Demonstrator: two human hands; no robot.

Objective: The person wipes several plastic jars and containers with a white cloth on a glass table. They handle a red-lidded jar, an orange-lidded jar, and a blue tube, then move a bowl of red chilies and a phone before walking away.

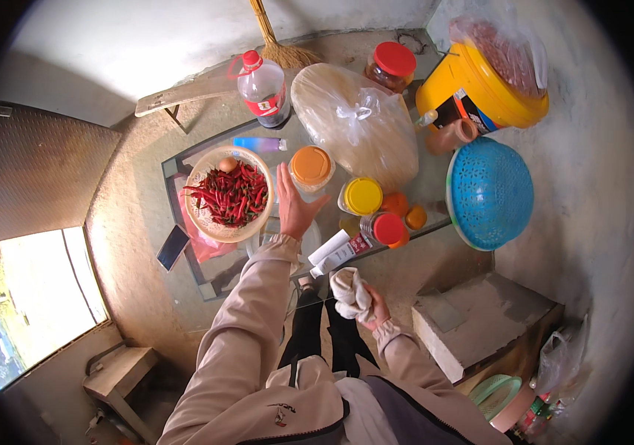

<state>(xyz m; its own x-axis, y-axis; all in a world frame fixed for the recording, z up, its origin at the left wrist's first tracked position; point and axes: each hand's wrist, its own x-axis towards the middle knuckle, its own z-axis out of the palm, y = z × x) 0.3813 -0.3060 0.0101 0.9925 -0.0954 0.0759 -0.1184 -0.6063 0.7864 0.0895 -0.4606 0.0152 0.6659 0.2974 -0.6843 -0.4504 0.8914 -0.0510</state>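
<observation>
My left hand [296, 207] is over the glass-topped table [233, 278] with its fingers spread and nothing held, just below a clear jar with an orange lid [311, 166]. To its left, a woven-look plastic basket [196, 223] holds red chili peppers [233, 194] and an egg [228, 164]. My right hand [377, 308] grips a crumpled pale cloth [350, 293] at the table's near edge. Between the hands lie a white tube [334, 262] and a white cylinder [328, 247]. A yellow-lidded jar [363, 196], a red-lidded jar [388, 228] and several orange fruits [416, 217] stand close by.
A large tied plastic bag [356, 128] and a cola bottle [264, 92] occupy the table's far side. Rightward are a yellow bucket [450, 83], a pinkish cup [450, 137] and a blue plastic basket [492, 192]. A phone [172, 247] lies at the left. A wooden bench [183, 97] stands beyond.
</observation>
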